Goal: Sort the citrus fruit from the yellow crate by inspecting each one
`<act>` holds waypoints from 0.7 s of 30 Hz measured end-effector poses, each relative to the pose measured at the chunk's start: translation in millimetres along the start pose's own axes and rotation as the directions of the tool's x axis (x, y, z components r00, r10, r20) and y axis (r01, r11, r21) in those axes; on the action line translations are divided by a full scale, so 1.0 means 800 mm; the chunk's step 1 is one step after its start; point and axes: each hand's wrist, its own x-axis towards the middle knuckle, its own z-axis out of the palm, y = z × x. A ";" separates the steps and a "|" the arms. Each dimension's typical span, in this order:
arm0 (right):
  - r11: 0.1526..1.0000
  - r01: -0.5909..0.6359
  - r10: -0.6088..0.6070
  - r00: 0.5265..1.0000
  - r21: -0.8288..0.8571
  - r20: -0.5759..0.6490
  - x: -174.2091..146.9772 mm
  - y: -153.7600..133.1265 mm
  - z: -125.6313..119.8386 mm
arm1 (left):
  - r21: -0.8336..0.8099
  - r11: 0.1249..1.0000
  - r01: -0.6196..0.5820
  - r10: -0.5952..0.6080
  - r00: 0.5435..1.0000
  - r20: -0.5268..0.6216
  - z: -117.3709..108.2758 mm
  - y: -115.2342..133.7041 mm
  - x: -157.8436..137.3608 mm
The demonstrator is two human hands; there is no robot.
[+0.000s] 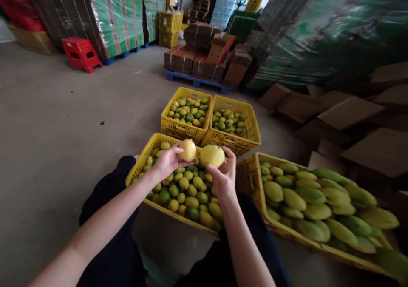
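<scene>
My left hand [170, 161] is closed around a small round pale-yellow fruit [188, 150]. Just to its right, my right hand [225, 172] grips a larger oval yellow-green fruit [212, 155] between thumb and fingers. The two fruits are side by side, a small gap apart. Both are held over a yellow plastic crate [145, 153] full of loose yellow and green fruit [184, 183], which stands between my legs. I cannot tell the exact kind of fruit.
Two more yellow crates [188, 127] of similar fruit stand just ahead. On the right, another crate [259, 193] is heaped with long green fruit [314, 195]. Flattened cardboard [350, 112] lies beyond it. A loaded blue pallet [194, 80] and a red stool [82, 54] stand farther off.
</scene>
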 end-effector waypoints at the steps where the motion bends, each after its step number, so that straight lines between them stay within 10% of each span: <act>1: 0.990 -0.090 0.087 0.996 0.112 0.028 0.000 -0.002 0.001 | -0.082 0.995 0.054 -0.055 0.998 -0.006 -0.001 0.000 0.001; 15: 0.571 -0.591 0.681 0.728 0.569 0.073 0.011 -0.003 0.000 | -0.354 0.926 0.129 -0.229 0.939 -0.256 -0.016 -0.023 0.022; 21: 0.549 -0.503 0.658 0.753 0.668 0.026 0.016 -0.016 -0.013 | -0.265 0.962 0.059 -0.130 0.957 -0.260 -0.031 -0.017 0.036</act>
